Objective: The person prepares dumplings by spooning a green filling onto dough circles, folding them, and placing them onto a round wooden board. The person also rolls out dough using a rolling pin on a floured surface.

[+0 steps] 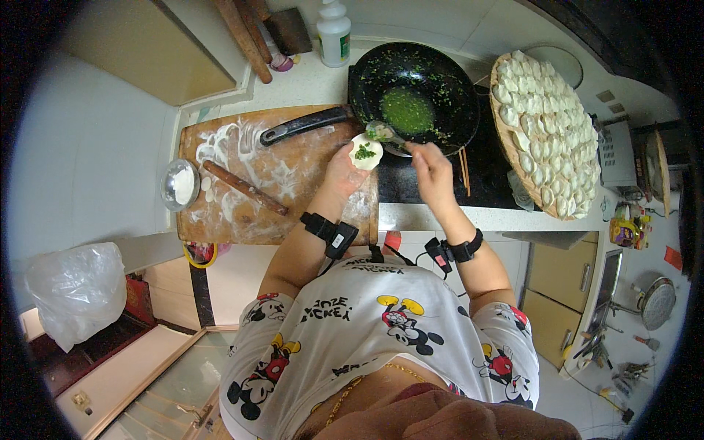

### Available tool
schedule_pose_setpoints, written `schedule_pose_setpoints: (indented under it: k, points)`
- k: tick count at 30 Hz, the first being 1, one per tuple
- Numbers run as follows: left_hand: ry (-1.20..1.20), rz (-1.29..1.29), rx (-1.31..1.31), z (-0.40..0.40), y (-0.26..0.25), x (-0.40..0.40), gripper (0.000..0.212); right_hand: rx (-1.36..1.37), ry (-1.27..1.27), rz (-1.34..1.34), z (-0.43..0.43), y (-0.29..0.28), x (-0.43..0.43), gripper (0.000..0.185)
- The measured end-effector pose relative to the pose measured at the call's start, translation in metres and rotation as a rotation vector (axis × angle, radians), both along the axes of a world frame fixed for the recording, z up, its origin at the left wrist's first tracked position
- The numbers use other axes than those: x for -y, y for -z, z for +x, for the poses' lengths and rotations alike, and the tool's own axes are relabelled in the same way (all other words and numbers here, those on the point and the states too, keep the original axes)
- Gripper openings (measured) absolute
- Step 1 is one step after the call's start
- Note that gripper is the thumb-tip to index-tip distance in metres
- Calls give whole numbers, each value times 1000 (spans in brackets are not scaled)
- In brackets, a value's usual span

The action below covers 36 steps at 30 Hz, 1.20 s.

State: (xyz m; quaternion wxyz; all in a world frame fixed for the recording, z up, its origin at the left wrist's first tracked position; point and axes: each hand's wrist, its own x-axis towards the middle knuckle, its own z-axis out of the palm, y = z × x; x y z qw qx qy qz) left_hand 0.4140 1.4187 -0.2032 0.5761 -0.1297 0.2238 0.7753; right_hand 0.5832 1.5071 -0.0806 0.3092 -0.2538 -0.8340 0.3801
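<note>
On my left hand (346, 171) lies a round dough wrapper (374, 160) with chopped green filling (363, 150) at its middle. My right hand (433, 169) grips the handle of a metal spoon (389, 136), whose bowl carries some green filling beside the wrapper, at the near edge of a black wok (465, 88). Green liquid (408, 111) and bits of chopped greens are in the wok. Under my left hand is a floured wooden board (308, 159), bearing a wooden rolling pin (245, 187) and small dough pieces (207, 187). A bowl of flour (183, 186) stands at its left end.
The wok handle (305, 125) reaches over the board. A round tray (509, 132) crowded with folded dumplings (542, 126) is at the right. Chopsticks (465, 171) lie on the black cooktop (404, 179). Behind are a white bottle (333, 38), a cleaver (288, 30) and a cut onion (281, 62).
</note>
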Motion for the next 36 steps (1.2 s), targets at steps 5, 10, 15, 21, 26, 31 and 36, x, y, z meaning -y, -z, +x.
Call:
schedule_pose_setpoints:
  k: [5, 10, 15, 21, 26, 31, 36]
  points:
    - [20, 102, -14, 0, -4, 1, 36, 45, -277, 328, 4, -1, 13, 28]
    - [-23, -87, 17, -2, -14, -1, 37, -44, -6, 104, -11, -6, -4, 16]
    - [-31, -41, -14, -9, -3, -3, 37, 54, 154, 284, -42, 30, -48, 13]
    - [-67, -82, -91, -16, -16, -3, 35, -8, 62, 169, -48, 22, -27, 13]
    - [-76, -85, -131, -18, -31, -7, 35, -34, 43, 37, -28, 8, -12, 18]
    - [-105, 5, -41, -19, -41, -1, 35, -84, -195, 335, -24, 5, 8, 27]
    - [-69, 86, -56, -25, -30, 21, 37, -28, -290, 480, -21, -1, 33, 42]
